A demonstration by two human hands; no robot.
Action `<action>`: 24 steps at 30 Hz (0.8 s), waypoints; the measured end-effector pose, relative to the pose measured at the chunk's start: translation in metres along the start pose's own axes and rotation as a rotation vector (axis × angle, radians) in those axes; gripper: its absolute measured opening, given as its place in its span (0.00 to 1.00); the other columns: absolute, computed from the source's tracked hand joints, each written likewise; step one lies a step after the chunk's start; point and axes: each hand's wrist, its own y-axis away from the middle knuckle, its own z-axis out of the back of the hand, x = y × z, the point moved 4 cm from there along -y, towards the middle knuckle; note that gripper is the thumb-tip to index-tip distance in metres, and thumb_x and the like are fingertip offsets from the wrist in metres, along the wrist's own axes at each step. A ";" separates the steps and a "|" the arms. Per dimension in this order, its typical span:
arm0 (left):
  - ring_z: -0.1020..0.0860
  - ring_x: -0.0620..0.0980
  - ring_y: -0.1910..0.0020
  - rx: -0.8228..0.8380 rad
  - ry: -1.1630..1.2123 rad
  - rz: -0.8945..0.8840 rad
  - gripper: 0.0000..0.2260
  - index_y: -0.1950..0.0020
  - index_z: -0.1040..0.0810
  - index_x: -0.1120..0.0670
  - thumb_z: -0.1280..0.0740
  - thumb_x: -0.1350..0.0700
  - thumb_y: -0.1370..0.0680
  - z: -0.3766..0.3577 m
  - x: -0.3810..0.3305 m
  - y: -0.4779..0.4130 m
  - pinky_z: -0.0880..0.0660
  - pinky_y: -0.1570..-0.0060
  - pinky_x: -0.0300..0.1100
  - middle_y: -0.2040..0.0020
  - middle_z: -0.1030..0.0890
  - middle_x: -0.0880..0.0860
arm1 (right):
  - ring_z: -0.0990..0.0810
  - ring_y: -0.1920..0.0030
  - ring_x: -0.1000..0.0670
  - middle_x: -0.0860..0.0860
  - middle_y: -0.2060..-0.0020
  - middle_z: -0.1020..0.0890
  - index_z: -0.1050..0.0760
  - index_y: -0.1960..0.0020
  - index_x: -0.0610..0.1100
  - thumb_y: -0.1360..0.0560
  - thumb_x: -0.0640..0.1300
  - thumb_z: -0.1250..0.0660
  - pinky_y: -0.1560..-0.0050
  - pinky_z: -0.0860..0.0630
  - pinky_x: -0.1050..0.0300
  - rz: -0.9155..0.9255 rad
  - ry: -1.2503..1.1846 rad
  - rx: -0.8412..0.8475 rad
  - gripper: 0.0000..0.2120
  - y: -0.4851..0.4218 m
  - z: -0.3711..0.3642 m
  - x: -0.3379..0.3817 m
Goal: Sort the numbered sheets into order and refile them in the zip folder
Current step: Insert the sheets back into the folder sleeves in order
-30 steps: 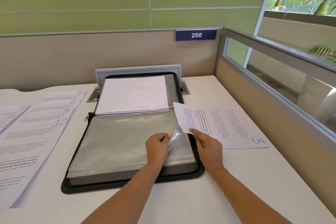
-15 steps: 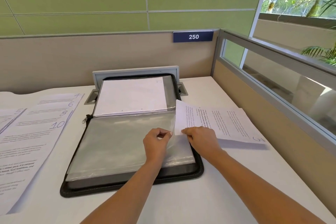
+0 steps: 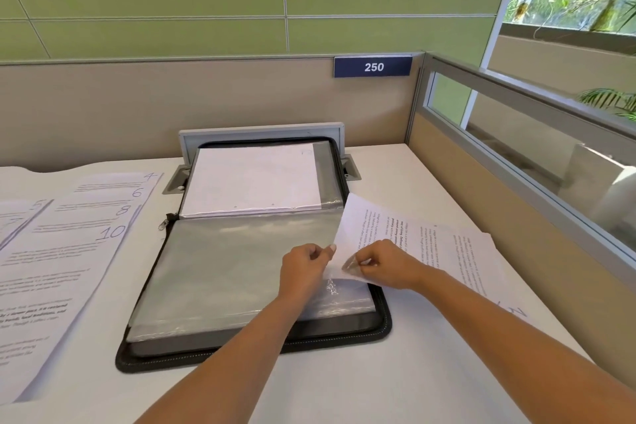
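At the centre of the frame a black fabric zip folder (image 3: pixel 382 327) with stitched edges lies open on the white desk (image 3: pixel 344 382). Its near half is covered by a glossy, clear plastic sleeve (image 3: pixel 241 268), and the far half holds a white page already filed under plastic (image 3: pixel 254 179). Just right of centre, the left hand (image 3: pixel 306 268) pinches the right edge of the plastic sleeve between thumb and curled fingers, apparently to hold its mouth open. The right hand (image 3: pixel 389 265) grips the near corner of a thin white printed sheet (image 3: pixel 378 227), which slants up across the folder's right rim. The sheet is light and floppy and would likely buckle if pushed from the far end, so a hold close to the leading edge, as here, suits feeding it in. The sleeve film looks slick and clingy, and its two layers may stick together. At least one more printed page (image 3: pixel 478 251) lies on the desk to the right. At the left of the frame, fanned numbered sheets (image 3: pixel 69 251) marked 4, 6, 8 and 10 lie flat. A metal zip pull (image 3: pixel 163 224) rests at the folder's left hinge.
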 end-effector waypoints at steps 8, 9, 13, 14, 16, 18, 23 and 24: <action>0.27 0.49 0.64 0.141 -0.500 -0.038 0.19 0.67 0.34 0.52 0.40 0.40 0.24 -0.014 -0.032 -0.009 0.36 0.67 0.39 0.66 0.26 0.50 | 0.44 0.25 0.48 0.47 0.25 0.41 0.34 0.29 0.41 0.25 0.62 0.40 0.29 0.50 0.60 0.017 0.310 -0.015 0.33 -0.018 -0.017 -0.004; 0.24 0.50 0.59 0.162 -0.547 -0.038 0.18 0.65 0.32 0.52 0.41 0.39 0.24 -0.017 -0.035 -0.010 0.33 0.63 0.40 0.62 0.23 0.51 | 0.50 0.24 0.48 0.47 0.24 0.48 0.41 0.25 0.42 0.25 0.64 0.44 0.26 0.53 0.54 -0.003 0.382 0.027 0.36 -0.020 -0.019 -0.007; 0.23 0.50 0.56 0.216 -0.642 -0.028 0.16 0.68 0.31 0.50 0.41 0.44 0.23 -0.024 -0.041 -0.014 0.32 0.59 0.40 0.65 0.26 0.47 | 0.60 0.24 0.50 0.48 0.24 0.59 0.59 0.23 0.47 0.21 0.58 0.45 0.25 0.59 0.45 -0.010 0.470 0.134 0.35 -0.024 -0.024 -0.013; 0.24 0.50 0.57 0.224 -0.659 -0.021 0.15 0.67 0.30 0.50 0.40 0.46 0.23 -0.025 -0.040 -0.016 0.32 0.59 0.39 0.66 0.27 0.46 | 0.60 0.24 0.50 0.48 0.24 0.59 0.59 0.23 0.47 0.22 0.59 0.45 0.25 0.60 0.47 -0.003 0.474 0.145 0.36 -0.024 -0.024 -0.013; 0.24 0.50 0.57 0.230 -0.683 -0.005 0.15 0.64 0.28 0.51 0.42 0.45 0.22 -0.027 -0.041 -0.018 0.32 0.58 0.40 0.66 0.27 0.47 | 0.59 0.24 0.50 0.47 0.23 0.58 0.57 0.23 0.47 0.22 0.61 0.45 0.25 0.60 0.49 0.019 0.482 0.152 0.36 -0.025 -0.024 -0.013; 0.23 0.51 0.55 0.221 -0.694 0.001 0.19 0.59 0.24 0.53 0.47 0.42 0.20 -0.030 -0.040 -0.020 0.32 0.56 0.40 0.65 0.25 0.48 | 0.58 0.24 0.49 0.46 0.23 0.56 0.50 0.23 0.47 0.25 0.66 0.48 0.25 0.60 0.49 0.049 0.475 0.156 0.37 -0.024 -0.025 -0.013; 0.24 0.51 0.54 0.189 -0.824 -0.010 0.19 0.47 0.22 0.55 0.45 0.43 0.21 -0.035 -0.043 -0.024 0.33 0.58 0.41 0.55 0.22 0.51 | 0.53 0.24 0.51 0.50 0.23 0.48 0.44 0.24 0.51 0.38 0.79 0.67 0.24 0.58 0.47 0.143 0.469 0.200 0.51 -0.024 -0.033 -0.019; 0.23 0.51 0.52 0.188 -0.842 -0.017 0.19 0.46 0.23 0.55 0.45 0.43 0.22 -0.036 -0.044 -0.025 0.33 0.58 0.41 0.53 0.21 0.51 | 0.50 0.24 0.52 0.51 0.24 0.45 0.42 0.25 0.53 0.36 0.78 0.65 0.24 0.56 0.47 0.153 0.449 0.197 0.48 -0.025 -0.034 -0.021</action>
